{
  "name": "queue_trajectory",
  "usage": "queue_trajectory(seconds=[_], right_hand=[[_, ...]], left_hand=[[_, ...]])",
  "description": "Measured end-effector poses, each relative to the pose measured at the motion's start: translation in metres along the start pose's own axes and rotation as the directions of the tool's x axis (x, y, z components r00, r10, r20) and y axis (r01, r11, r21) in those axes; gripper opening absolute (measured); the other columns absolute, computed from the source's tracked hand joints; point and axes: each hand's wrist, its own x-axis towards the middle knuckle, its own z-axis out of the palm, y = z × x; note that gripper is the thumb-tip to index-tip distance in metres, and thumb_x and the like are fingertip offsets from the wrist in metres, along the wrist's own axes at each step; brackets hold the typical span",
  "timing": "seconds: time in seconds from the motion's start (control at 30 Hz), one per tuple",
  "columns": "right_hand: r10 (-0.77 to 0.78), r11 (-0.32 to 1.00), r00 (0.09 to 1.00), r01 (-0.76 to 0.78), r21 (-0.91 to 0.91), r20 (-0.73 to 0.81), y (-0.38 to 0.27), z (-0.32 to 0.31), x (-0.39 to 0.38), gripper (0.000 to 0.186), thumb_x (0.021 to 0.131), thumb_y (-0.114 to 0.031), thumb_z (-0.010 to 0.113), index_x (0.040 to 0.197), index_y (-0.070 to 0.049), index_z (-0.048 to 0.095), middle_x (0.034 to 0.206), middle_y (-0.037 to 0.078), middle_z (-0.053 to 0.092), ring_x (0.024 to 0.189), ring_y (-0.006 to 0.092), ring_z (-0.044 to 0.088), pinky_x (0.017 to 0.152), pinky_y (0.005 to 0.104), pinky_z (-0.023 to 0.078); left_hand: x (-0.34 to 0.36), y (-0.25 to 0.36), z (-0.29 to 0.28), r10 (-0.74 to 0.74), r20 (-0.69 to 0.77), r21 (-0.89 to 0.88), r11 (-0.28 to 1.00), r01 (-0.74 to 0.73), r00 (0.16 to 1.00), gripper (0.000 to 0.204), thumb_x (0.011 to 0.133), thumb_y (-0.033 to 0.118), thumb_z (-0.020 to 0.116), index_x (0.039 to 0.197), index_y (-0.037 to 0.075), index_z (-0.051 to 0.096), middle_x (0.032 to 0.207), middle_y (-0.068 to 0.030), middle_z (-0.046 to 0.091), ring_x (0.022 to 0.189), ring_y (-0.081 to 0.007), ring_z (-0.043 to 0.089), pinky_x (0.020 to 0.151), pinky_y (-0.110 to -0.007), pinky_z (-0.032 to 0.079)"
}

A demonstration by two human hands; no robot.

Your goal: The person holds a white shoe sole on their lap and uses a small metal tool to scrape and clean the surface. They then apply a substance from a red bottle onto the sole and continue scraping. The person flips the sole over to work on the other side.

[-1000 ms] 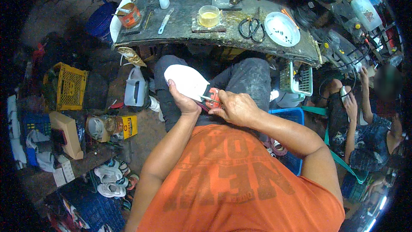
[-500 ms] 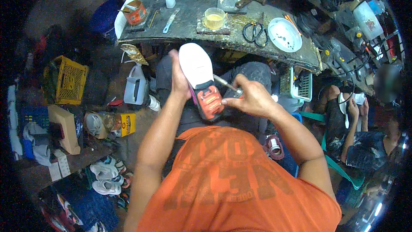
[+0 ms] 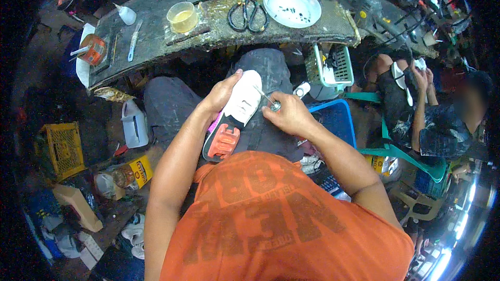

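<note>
A shoe (image 3: 242,97) is held sole up over my lap, its forefoot sole white and its heel orange-red, with a strip of pink along the left side. My left hand (image 3: 223,93) grips it by the left edge near the toe. In my right hand (image 3: 290,115), closed in a fist, is an awl (image 3: 267,98) with a thin metal shaft. Its tip reaches the right edge of the white forefoot; whether it pierces the sole cannot be seen. My fingers hide most of the awl's handle.
On the workbench (image 3: 156,36) ahead are a cup of yellowish liquid (image 3: 182,18), black-handled scissors (image 3: 247,16), a white basin (image 3: 292,5), a bottle (image 3: 126,14) and an orange tin (image 3: 92,50). Baskets stand right of my knees. Another person (image 3: 442,109) sits at the right.
The view has shifted. My left hand has moved up toward the shoe's toe. The awl has gone from beside the middle of the sole to the forefoot's right edge.
</note>
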Motion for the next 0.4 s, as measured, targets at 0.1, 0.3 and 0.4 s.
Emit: queue_trajectory(seconds=[0.1,0.3,0.4], right_hand=[[-0.056,0.998,0.998,0.056,0.006,-0.033,0.0014,0.0026,0.0048,0.028,0.088,-0.028,0.074,0.093,0.0,0.072,0.08,0.028,0.072,0.079,0.0426,0.074,0.074,0.0499,0.057],[-0.062,0.998,0.998,0.062,-0.017,-0.017,-0.0024,0.0063,0.0088,0.026,0.088,-0.026,0.073,0.094,-0.001,0.072,0.076,0.027,0.071,0.074,0.0446,0.073,0.074,0.0522,0.057],[-0.055,0.996,0.998,0.056,-0.069,0.02,-0.0045,0.0067,0.0075,0.028,0.087,-0.026,0.073,0.101,-0.001,0.075,0.079,0.029,0.072,0.077,0.0439,0.074,0.075,0.0527,0.058]], left_hand=[[0.0001,0.0018,0.0091,0.026,-0.029,0.067,0.997,-0.024,0.999,0.06,0.11,0.054,0.051,0.126,0.001,0.072,0.106,-0.0095,0.077,0.086,-0.0175,0.074,0.078,-0.034,0.06],[0.0046,-0.003,0.0061,0.082,-0.071,0.187,0.98,-0.068,0.994,0.058,0.11,0.056,0.051,0.125,0.004,0.073,0.106,-0.0071,0.076,0.089,-0.0155,0.072,0.081,-0.032,0.058],[0.0071,-0.0048,0.0025,0.111,-0.067,0.234,0.968,-0.092,0.992,0.057,0.109,0.056,0.051,0.126,0.006,0.073,0.107,-0.007,0.076,0.091,-0.0154,0.071,0.082,-0.032,0.058]])
